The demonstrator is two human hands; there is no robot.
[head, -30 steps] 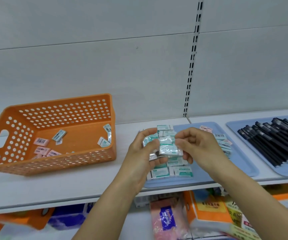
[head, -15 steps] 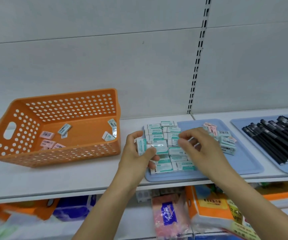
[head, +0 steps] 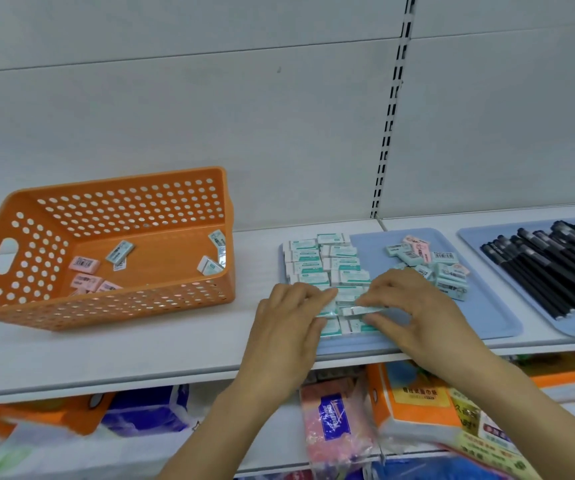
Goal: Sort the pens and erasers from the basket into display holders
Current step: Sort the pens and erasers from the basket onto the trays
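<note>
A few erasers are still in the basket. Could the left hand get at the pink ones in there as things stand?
Probably yes. The orange basket is open-topped with nothing above the pink erasers, but the left hand is busy on the green erasers in the blue tray.

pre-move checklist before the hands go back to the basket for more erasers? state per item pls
1. Eraser being set down: the right hand pinches an eraser at the near end of the rows, not let go yet. Not ok.
2. Left hand free: fingers lie on the green-and-white erasers; whether it holds one, cannot tell.
3. Rows tidy on the blue tray: far rows line up. Ok.
4. Loose pile on that tray's right side: pink and green mixed, unsorted. Not ok.
5. Work left in the orange basket: several erasers inside, no pens seen. Ok.
6. Pens: lying on the second tray. Ok.
</note>
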